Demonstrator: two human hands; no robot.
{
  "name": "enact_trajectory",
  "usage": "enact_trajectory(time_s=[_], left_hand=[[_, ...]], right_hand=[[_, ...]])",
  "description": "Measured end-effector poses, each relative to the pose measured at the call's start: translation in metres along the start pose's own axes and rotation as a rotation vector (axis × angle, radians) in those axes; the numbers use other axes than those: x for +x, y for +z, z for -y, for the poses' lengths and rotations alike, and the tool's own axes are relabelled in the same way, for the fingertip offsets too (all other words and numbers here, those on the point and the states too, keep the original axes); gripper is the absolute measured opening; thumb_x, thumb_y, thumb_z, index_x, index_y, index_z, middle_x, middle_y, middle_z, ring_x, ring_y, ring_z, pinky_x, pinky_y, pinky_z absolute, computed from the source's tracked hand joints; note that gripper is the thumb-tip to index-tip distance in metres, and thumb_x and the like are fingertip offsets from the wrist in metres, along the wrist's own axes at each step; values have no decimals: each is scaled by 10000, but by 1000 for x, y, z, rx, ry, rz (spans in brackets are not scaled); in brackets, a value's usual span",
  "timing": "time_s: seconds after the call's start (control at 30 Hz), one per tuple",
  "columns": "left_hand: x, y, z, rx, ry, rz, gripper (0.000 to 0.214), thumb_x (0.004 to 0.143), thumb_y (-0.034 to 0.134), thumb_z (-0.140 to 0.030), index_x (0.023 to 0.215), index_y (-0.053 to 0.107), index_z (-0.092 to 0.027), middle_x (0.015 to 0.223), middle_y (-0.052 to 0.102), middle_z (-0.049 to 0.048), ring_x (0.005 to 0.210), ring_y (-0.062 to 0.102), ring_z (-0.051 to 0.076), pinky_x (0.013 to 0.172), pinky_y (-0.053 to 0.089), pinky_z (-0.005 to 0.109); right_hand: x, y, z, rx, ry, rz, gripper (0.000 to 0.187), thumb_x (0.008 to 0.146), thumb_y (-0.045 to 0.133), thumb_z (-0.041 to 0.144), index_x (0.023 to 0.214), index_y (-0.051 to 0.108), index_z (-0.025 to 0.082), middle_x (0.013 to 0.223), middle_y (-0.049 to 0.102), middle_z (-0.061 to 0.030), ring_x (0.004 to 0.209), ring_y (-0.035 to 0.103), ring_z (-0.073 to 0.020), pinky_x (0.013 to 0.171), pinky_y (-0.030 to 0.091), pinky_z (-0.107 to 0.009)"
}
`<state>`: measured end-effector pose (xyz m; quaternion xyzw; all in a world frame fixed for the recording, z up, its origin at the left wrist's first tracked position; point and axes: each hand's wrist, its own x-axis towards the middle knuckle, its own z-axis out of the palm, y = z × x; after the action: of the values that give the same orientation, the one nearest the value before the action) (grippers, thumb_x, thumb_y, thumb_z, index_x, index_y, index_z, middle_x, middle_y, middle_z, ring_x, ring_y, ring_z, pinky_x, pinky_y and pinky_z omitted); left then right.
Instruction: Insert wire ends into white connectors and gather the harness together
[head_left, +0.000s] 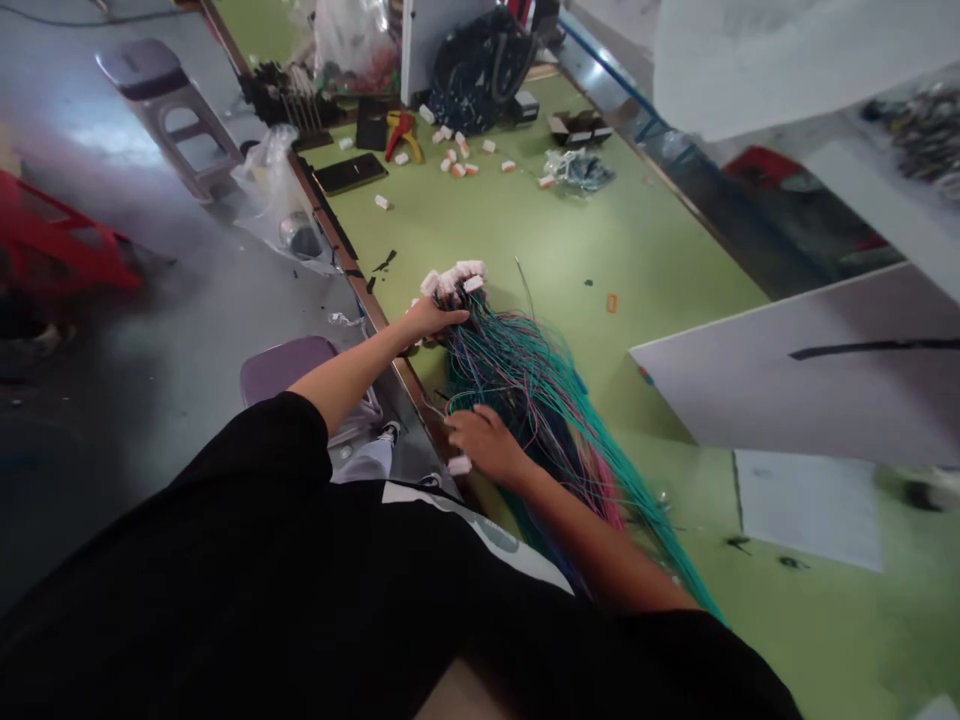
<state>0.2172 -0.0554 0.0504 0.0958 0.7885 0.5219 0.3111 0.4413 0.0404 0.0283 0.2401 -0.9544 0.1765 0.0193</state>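
Note:
A thick bundle of thin wires [540, 365], mostly green with some pink and dark ones, runs diagonally over the green table. White plug connectors [457, 276] cluster at its far end. My left hand [437, 316] is closed round the bundle just below these connectors. Nearer my body, my right hand [487, 442] is over the near side of the bundle with its fingers curled. A thin wire meets its fingertips, and a single white connector [459, 466] shows just below them. The grip itself is partly hidden.
Loose white and orange connectors [459, 168] lie farther back on the table [630, 240]. Near them are a black phone [350, 174] and red-yellow pliers [403, 137]. A white panel [810, 370] juts in from the right. Purple stools [289, 368] stand left of the table edge.

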Motion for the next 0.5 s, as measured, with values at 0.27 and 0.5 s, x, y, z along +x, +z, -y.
enact_trajectory(time_s=[0.27, 0.5], left_hand=[[5, -26, -3, -341, -163, 404, 182, 620, 754, -174, 615, 590, -95, 427, 531, 7, 405, 495, 97, 474, 432, 234], [-37, -31, 47, -591, -237, 306, 198, 632, 744, -183, 660, 561, -112, 505, 563, -22, 482, 564, 90, 593, 505, 255]], right_hand=[[124, -44, -76, 290, 657, -276, 210, 850, 420, 293, 966, 557, 184, 827, 641, -30, 754, 572, -162, 709, 437, -283], [167, -44, -96, 87, 640, -8, 98, 771, 572, 244, 821, 607, 167, 862, 628, -68, 820, 557, -197, 746, 418, -295]])
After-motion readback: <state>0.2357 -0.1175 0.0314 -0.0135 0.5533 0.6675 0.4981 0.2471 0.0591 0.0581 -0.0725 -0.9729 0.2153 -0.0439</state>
